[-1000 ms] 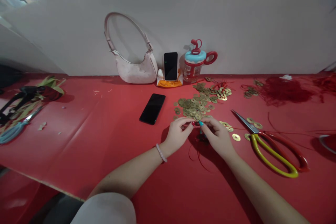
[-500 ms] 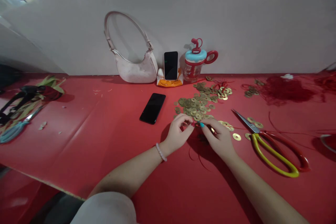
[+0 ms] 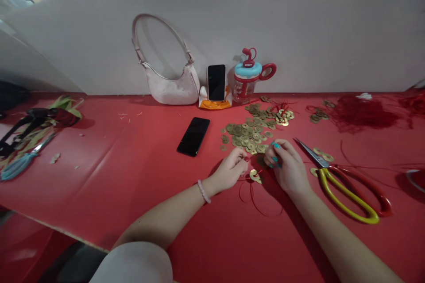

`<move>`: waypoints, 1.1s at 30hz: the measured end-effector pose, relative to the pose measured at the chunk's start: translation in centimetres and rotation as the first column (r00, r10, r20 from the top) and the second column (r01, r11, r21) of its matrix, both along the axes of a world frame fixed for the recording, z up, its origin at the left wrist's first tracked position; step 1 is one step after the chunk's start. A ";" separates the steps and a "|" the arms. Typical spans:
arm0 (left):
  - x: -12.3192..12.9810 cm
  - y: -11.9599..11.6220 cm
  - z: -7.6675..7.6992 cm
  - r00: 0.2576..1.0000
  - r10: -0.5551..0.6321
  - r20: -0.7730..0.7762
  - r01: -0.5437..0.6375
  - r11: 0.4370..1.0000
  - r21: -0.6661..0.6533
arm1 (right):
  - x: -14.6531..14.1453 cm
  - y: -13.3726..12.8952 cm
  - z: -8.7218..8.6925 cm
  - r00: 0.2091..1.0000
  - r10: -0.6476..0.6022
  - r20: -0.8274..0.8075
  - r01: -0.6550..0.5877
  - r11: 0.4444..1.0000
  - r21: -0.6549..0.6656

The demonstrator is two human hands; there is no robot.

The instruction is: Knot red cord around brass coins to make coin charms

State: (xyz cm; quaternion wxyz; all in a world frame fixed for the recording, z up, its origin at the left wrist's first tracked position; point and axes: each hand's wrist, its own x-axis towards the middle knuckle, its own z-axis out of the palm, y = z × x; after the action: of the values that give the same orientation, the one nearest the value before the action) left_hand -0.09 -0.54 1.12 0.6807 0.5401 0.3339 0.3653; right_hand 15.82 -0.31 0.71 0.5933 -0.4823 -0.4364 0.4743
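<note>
My left hand [image 3: 233, 170] is closed in a pinch, its thumb and forefinger on a thin red cord. My right hand [image 3: 289, 169] is curled shut to the right of it, fingertips together on the cord's other part, which is barely visible. Between the two hands, a few gold-coloured holed coins [image 3: 255, 176] sit on the cord, low over the red table. Loose loops of red cord [image 3: 253, 199] trail below them. Just beyond my fingers lies a heap of similar brass coins [image 3: 245, 131].
Scissors [image 3: 327, 170] with red and yellow handles lie open at right, near several coins. Tangled red cord [image 3: 365, 114] lies behind them. A black phone [image 3: 193, 137] rests left of the coins. A handbag [image 3: 174, 88], propped phone [image 3: 216, 82] and cup [image 3: 245, 88] line the wall.
My hands have drawn apart from fingertips nearly touching. The right hand has shifted right and curled up, covering coins beside it. The coins on the cord now show between the hands.
</note>
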 end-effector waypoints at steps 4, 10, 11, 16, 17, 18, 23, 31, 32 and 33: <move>0.0 -0.1 -0.1 0.987 0.076 -0.143 -0.059 0.991 0.120 | -0.2 -0.2 -0.6 0.872 -0.099 0.480 0.068 0.994 0.080; 0.0 0.0 0.2 0.979 0.040 -0.200 0.007 0.974 0.226 | -0.3 -0.3 -1.1 0.314 -0.158 0.936 0.068 0.987 0.143; 0.0 0.0 0.3 0.980 0.032 -0.199 0.012 0.977 0.213 | -0.4 -0.3 -1.1 0.235 -0.155 0.960 0.082 0.987 0.139; 0.0 0.0 0.5 0.983 0.056 -0.175 -0.034 0.991 0.130 | -0.5 -0.5 -0.7 0.013 -0.084 0.996 0.120 0.989 0.081; 0.1 0.0 0.5 0.983 0.062 -0.170 -0.042 0.992 0.123 | -0.4 -0.5 -0.7 0.006 -0.081 0.997 0.116 0.990 0.080; 0.1 0.0 0.5 0.985 0.063 -0.162 -0.044 0.992 0.120 | -0.4 -0.5 -0.7 0.012 -0.086 0.996 0.111 0.990 0.084; 0.4 0.3 0.0 0.992 0.059 -0.114 -0.045 0.992 0.118 | 0.2 -0.2 -1.0 0.140 -0.156 0.978 0.077 0.986 0.147; 0.3 0.7 -0.5 0.967 0.240 -0.084 -0.237 0.971 0.042 | 0.7 0.3 -1.4 0.556 -0.152 0.817 0.055 0.988 0.146; 0.3 0.7 -0.5 0.964 0.255 -0.079 -0.254 0.967 0.030 | 0.6 0.3 -1.3 0.595 -0.149 0.790 0.061 0.988 0.140; 0.3 0.7 -0.5 0.961 0.268 -0.073 -0.267 0.963 0.021 | 0.6 0.3 -1.1 0.627 -0.144 0.765 0.066 0.989 0.132</move>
State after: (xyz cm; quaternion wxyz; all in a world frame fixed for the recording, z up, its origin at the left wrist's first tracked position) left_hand 0.24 0.11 0.61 0.6090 0.5071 0.4270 0.4354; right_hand 16.41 -0.03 -0.41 0.3975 -0.6357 -0.6404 0.1666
